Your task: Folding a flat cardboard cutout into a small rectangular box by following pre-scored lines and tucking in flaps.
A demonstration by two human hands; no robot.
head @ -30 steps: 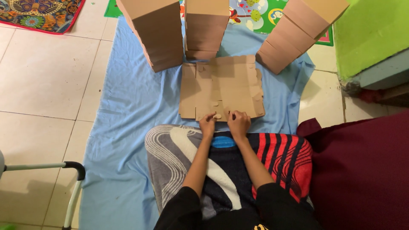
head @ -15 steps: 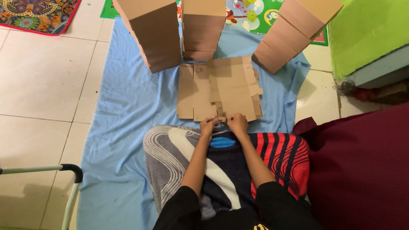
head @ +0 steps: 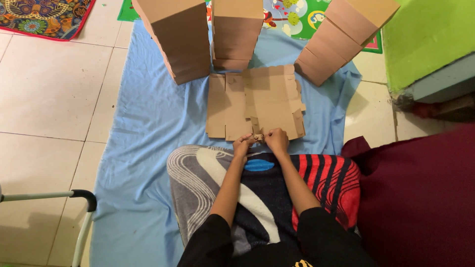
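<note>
Both the left hand (head: 242, 146) and right hand (head: 277, 140) pinch a small tab at the near edge of the flat cardboard sheet (head: 255, 101), seemingly tightly; a hard tug could tear that tab, just beyond the fingertips

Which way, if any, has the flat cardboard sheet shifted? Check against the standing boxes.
No. The cardboard sheet keeps its place, top edge just below the middle box.

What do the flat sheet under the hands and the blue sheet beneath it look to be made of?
Flat sheet: looks like brown cardboard, matte, with die-cut flaps and crease lines; both hands, left hand and right hand, pinch its near edge. Blue sheet: apparently thin woven cloth, dull, wrinkled and rumpled over the floor tiles.
</note>
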